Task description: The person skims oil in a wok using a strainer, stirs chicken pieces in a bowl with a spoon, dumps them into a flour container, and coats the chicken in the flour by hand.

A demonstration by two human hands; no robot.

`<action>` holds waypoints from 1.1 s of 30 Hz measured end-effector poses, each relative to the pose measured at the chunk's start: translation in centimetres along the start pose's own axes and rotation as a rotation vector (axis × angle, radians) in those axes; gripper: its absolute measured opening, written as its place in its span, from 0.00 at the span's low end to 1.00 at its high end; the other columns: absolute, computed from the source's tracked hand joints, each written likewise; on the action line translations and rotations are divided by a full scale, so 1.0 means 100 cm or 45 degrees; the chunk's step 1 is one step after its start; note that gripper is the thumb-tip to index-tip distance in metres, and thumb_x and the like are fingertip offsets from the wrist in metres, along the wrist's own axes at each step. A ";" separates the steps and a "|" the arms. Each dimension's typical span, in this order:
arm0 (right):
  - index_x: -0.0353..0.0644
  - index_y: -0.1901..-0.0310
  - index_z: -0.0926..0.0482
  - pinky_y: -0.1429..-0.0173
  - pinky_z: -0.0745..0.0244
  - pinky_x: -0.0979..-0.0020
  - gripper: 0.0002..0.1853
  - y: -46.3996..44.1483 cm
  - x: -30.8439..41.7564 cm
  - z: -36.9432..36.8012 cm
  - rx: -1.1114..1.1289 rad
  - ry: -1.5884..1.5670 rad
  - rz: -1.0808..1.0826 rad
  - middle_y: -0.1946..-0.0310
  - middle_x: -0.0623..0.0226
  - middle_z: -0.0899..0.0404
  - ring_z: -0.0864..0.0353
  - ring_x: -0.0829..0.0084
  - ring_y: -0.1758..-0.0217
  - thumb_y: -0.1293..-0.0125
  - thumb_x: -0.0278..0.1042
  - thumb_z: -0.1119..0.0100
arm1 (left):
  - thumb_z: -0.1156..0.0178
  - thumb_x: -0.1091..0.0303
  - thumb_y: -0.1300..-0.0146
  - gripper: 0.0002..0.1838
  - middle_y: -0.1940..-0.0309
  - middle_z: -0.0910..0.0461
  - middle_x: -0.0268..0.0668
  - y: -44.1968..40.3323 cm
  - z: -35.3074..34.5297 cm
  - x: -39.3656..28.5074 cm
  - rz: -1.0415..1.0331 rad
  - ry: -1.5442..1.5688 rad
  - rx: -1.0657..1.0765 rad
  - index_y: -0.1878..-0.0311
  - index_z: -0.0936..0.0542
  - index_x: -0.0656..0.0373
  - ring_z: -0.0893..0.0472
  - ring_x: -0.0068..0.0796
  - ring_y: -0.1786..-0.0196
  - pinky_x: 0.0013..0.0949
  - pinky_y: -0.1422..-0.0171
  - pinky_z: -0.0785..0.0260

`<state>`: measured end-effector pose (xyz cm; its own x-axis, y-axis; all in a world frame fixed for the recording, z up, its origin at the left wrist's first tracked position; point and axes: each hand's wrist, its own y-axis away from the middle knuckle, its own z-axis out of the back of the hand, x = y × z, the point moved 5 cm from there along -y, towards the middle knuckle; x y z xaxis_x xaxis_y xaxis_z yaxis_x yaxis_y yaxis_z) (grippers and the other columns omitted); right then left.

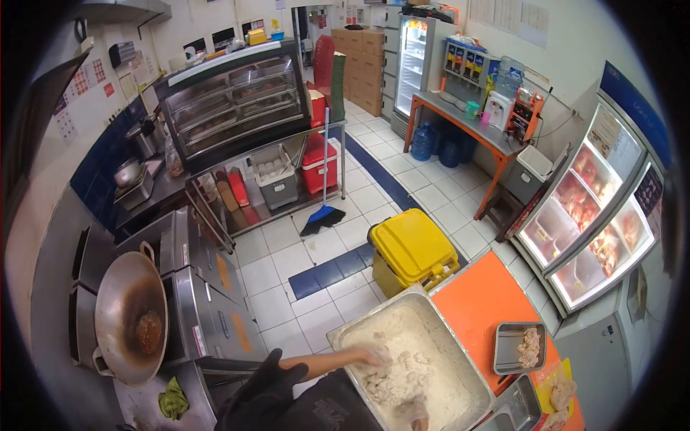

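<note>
A large metal tray of pale flour lies in front of me, with lumpy, flour-coated pieces heaped in its middle. My left hand reaches over the tray's left part and touches the flour; its fingers are blurred. Low in the tray, my right hand is down at the flour beside the lumps, its fingers partly buried. Whether either hand grips a piece is not visible. To the right, a small metal pan holds raw-looking meat pieces.
An orange tabletop borders the tray. Near it are another metal pan and a yellow board with meat. A yellow bin stands beyond. A wok is at left, a broom on the floor, a display fridge at right.
</note>
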<state>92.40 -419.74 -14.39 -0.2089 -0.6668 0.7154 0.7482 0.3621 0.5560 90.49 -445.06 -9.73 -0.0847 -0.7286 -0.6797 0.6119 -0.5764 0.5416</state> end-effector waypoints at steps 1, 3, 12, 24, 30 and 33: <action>0.41 0.27 0.48 0.22 0.63 0.58 0.31 -0.008 0.005 -0.011 0.003 -0.022 0.005 0.26 0.57 0.51 0.53 0.59 0.23 0.27 0.47 0.62 | 0.64 0.42 0.28 0.35 0.28 0.40 0.43 -0.013 -0.012 -0.007 0.013 0.047 -0.035 0.29 0.38 0.59 0.45 0.39 0.25 0.38 0.23 0.54; 0.41 0.27 0.48 0.21 0.64 0.58 0.32 -0.017 0.016 -0.022 0.010 -0.062 0.015 0.26 0.57 0.52 0.54 0.59 0.22 0.27 0.47 0.62 | 0.62 0.39 0.30 0.38 0.28 0.41 0.43 -0.026 -0.023 -0.032 0.077 0.169 -0.108 0.28 0.41 0.61 0.47 0.40 0.24 0.38 0.22 0.55; 0.40 0.26 0.50 0.20 0.66 0.60 0.32 0.005 0.018 0.009 -0.015 -0.326 0.127 0.24 0.57 0.56 0.58 0.60 0.21 0.27 0.47 0.63 | 0.64 0.46 0.28 0.31 0.32 0.36 0.49 -0.013 0.002 0.024 -0.214 0.280 -0.314 0.33 0.33 0.59 0.37 0.41 0.30 0.40 0.27 0.45; 0.39 0.28 0.44 0.20 0.70 0.67 0.31 0.000 0.047 0.042 -0.387 -0.125 -0.247 0.25 0.58 0.51 0.59 0.65 0.21 0.26 0.49 0.61 | 0.61 0.52 0.28 0.25 0.56 0.18 0.49 -0.035 0.061 0.001 -0.023 -0.530 -0.522 0.58 0.18 0.61 0.19 0.50 0.52 0.46 0.47 0.28; 0.41 0.28 0.44 0.20 0.67 0.67 0.31 -0.048 0.049 -0.016 -0.165 -0.354 0.086 0.26 0.59 0.47 0.57 0.67 0.21 0.26 0.50 0.60 | 0.59 0.55 0.30 0.23 0.56 0.17 0.49 -0.060 0.002 -0.032 0.132 -0.189 -0.929 0.53 0.20 0.63 0.21 0.46 0.47 0.44 0.36 0.36; 0.46 0.27 0.44 0.21 0.62 0.66 0.31 -0.017 0.025 0.004 -0.252 -0.578 0.137 0.26 0.57 0.49 0.54 0.63 0.22 0.26 0.51 0.61 | 0.58 0.57 0.31 0.22 0.50 0.20 0.50 -0.042 0.046 -0.032 -0.014 0.154 -0.901 0.49 0.22 0.63 0.24 0.45 0.41 0.43 0.31 0.42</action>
<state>90.37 -421.78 -13.37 -0.3435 -0.2664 0.9006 0.8765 0.2535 0.4093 84.60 -441.99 -7.57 -0.0309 -0.6543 -0.7556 0.9782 -0.1753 0.1118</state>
